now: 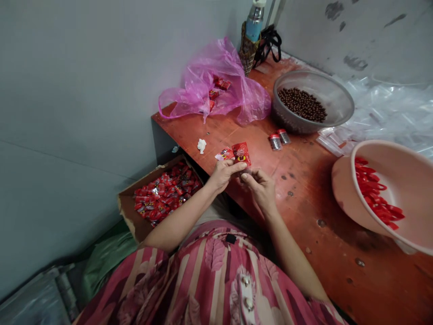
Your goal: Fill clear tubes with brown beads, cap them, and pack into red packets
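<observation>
Left hand (223, 176) and right hand (260, 192) meeting at lower centre, fingertips close together in a narrow pinch, anything held too small to tell, red foil sachets (237, 153) on the red-brown table (304, 216) just beyond the fingertips, cardboard box (130, 211) at left

I wear 1 camera on my head, and it gives the only view here. It looks forward and down from above my chest, so my striped pink garment (209, 280) fills the bottom edge. My left hand (223, 176) and my right hand (259, 189) sit close to the lens, near the middle of the frame. The surface (304, 216) runs away from me toward the top right, and the wall (74, 113) fills the left side.
</observation>
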`<state>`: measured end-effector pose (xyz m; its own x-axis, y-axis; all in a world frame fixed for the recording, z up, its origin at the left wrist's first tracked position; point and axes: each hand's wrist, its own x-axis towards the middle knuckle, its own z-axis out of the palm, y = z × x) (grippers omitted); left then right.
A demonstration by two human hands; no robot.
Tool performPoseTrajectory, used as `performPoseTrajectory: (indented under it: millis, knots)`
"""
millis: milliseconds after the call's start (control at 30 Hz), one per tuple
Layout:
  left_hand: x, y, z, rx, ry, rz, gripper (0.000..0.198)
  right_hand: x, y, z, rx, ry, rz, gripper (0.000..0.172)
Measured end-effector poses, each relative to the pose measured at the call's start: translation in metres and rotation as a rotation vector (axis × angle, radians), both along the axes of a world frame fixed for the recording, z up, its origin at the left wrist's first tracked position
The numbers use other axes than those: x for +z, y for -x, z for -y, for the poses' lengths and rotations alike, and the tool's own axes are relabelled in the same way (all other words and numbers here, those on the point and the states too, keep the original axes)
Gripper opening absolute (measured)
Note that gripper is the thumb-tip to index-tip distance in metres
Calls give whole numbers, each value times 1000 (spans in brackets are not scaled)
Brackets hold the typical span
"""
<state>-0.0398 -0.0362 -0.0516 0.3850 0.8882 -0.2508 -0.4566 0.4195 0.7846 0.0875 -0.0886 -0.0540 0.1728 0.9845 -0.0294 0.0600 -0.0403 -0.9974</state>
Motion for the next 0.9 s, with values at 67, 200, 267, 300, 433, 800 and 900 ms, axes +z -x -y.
performPoseTrajectory:
  millis: [67,200,267,300,433,800,900]
  knots:
    - [2,3,2,-112,-6,78,32,1,3,0,80,77,-239,23]
    - [0,4,6,-141,11,78,33,0,6,-2,33,77,-245,24]
    - [-2,2,7,-48,40,37,32,0,7,-1,-51,27,-158,25]
    - [-2,2,6,-10,57,28,32,1,7,-1,-80,11,-147,28]
    - [0,5,5,78,140,59,37,3,6,4,10,33,-230,36]
    - [-3,24,31,124,143,103,32,-2,17,-9,105,64,-233,35]
    - [-6,49,46,416,129,111,43,4,14,-12,169,81,-214,36]
